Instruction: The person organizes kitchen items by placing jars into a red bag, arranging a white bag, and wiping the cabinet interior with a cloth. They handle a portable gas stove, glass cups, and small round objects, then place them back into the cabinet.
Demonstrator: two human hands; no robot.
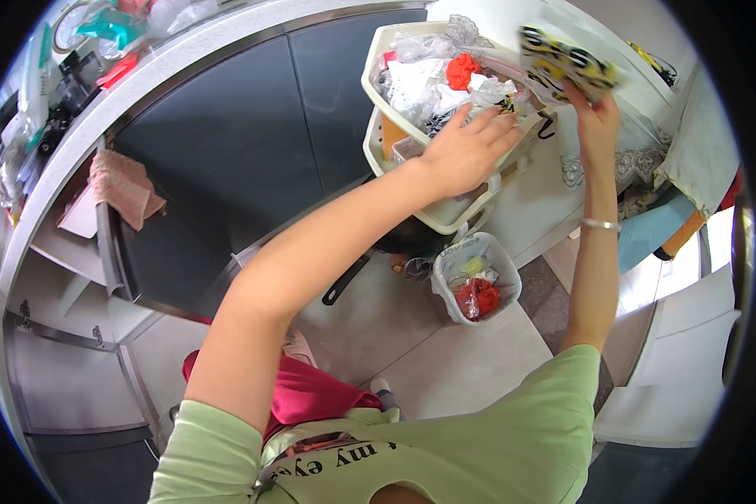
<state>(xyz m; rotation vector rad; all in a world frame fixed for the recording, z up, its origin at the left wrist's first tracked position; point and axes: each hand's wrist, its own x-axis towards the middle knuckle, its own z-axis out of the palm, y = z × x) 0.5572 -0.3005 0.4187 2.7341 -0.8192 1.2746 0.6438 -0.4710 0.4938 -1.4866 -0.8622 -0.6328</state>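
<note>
My right hand (596, 116) grips a blurred yellow, black and white printed plastic bag (557, 60), raised right of an upper cream plastic basket. My left hand (469, 148) is over the near side of this basket (378, 79), back of the hand up, fingers apart at the edge of its contents. I cannot tell whether the fingertips press on them. The basket is heaped with crumpled plastic bags (416, 85), mostly white and clear, and a bunched red bag (463, 71). Below it a second cream basket (444, 220) holds an orange item (390, 135), partly hidden by my arm.
A lined waste bin (507, 271) with red and clear rubbish stands on the floor, beside a dark pan with a black handle (346, 280). Dark cabinet fronts (220, 126) stand at left. A pink cloth (126, 186) hangs over an open door's edge. Counter clutter (110, 31) lies above.
</note>
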